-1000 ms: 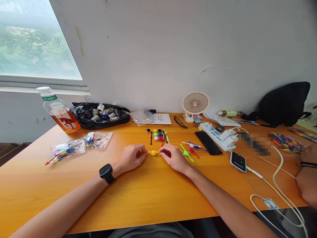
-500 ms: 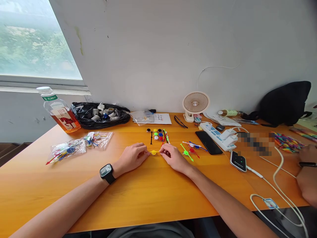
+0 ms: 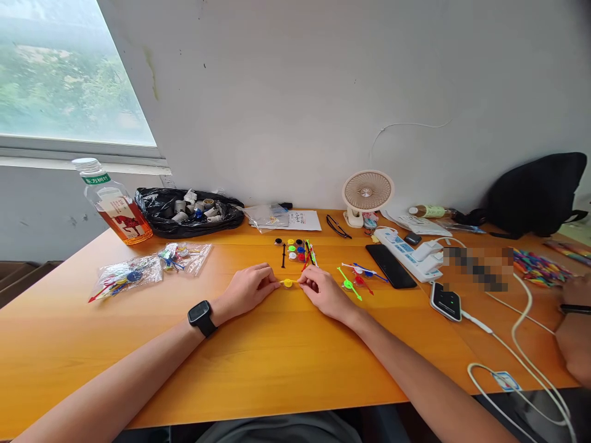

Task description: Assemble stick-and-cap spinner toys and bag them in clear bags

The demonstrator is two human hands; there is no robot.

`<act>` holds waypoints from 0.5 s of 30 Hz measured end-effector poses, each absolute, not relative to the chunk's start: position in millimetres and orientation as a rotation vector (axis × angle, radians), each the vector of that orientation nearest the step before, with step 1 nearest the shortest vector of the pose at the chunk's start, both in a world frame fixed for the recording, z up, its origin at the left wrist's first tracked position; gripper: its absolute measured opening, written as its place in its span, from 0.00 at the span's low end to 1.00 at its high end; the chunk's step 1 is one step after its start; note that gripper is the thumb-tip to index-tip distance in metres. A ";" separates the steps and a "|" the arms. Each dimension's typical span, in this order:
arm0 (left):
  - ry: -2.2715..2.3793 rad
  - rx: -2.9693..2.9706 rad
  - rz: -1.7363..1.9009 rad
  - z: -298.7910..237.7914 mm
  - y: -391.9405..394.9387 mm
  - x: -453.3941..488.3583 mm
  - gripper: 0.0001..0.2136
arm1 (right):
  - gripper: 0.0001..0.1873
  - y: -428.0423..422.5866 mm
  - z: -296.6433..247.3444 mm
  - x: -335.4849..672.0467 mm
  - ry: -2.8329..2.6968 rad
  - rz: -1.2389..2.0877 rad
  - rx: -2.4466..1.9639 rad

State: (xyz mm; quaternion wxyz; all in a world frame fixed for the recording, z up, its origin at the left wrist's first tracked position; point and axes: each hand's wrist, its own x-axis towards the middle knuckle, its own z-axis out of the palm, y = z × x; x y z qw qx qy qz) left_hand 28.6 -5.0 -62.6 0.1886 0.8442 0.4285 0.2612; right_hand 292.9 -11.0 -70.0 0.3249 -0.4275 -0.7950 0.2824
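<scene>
A yellow plastic arrow spinner (image 3: 289, 283) with a round middle lies between my two hands. My left hand (image 3: 252, 288) pinches its left end, and my right hand (image 3: 323, 291) pinches the right end; my fingertips hide both ends. Just behind are several small coloured discs (image 3: 292, 249), a black arrow (image 3: 283, 256) and a bunch of coloured arrows (image 3: 309, 253). Right of my right hand lie a green arrow spinner (image 3: 348, 284) and other spinners (image 3: 360, 272) in red, white and blue.
Clear bags of spinner parts (image 3: 127, 277) lie at left, before a tea bottle (image 3: 120, 209) and a black plastic bag (image 3: 152, 215). To the right are a phone (image 3: 390, 266), a power strip (image 3: 406, 253), cables and a small fan (image 3: 368, 192). Another person's hand (image 3: 577, 292) is at the far right.
My view has shifted slightly, so everything appears a little further right. Both hands keep their pinch on the yellow spinner, with no other clear difference.
</scene>
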 end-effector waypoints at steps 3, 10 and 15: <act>1.208 2.392 0.707 -59.3 -3.1 26.7 0.12 | 0.09 -11.5 -67.4 292.1 -2.106 0.717 -1.125; 1.200 2.516 0.649 -53.3 -1.5 24.5 0.09 | 0.09 -14.1 -65.5 289.0 -2.188 0.619 -1.127; 1.180 2.486 0.708 -59.7 -2.2 23.9 0.11 | 0.09 -13.9 -69.3 289.1 -2.234 0.532 -1.100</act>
